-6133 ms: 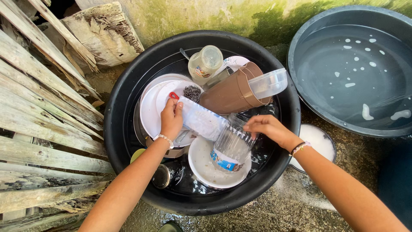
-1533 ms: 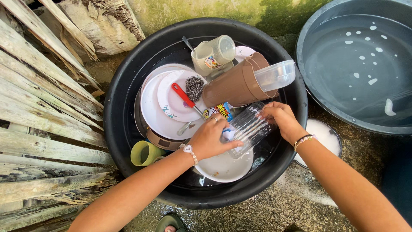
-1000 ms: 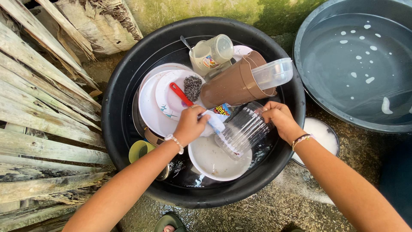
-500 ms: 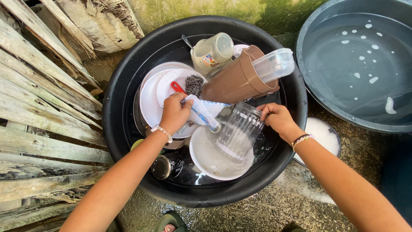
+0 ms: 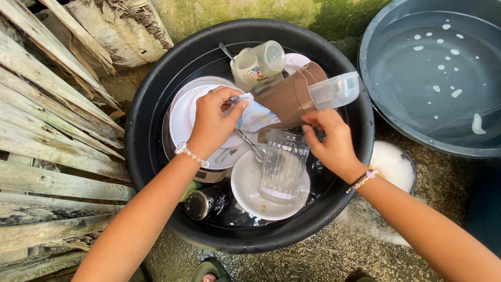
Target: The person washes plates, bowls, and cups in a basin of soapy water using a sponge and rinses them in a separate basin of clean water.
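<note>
My left hand [image 5: 213, 119] pinches a crumpled plastic label wrapper [image 5: 254, 114] above the white plates [image 5: 180, 122]. My right hand [image 5: 330, 142] grips the rim of a clear ribbed plastic jar [image 5: 283, 165], which stands nearly upright in a white bowl [image 5: 247, 193]. Everything sits inside a big black basin [image 5: 151, 104]. The label is off the jar and apart from it.
In the black basin lie a brown pitcher [image 5: 284, 99] with a clear cup [image 5: 334, 90] in it, a glass jar [image 5: 255, 63], a spoon [image 5: 249, 144] and a dark lid [image 5: 197, 204]. A grey tub of water [image 5: 433, 68] stands right; wooden planks [image 5: 47, 130] left.
My left hand has peeled the label off the jar and lifted it up over the plates. My right hand has turned the jar from lying tilted to nearly upright in the bowl.
</note>
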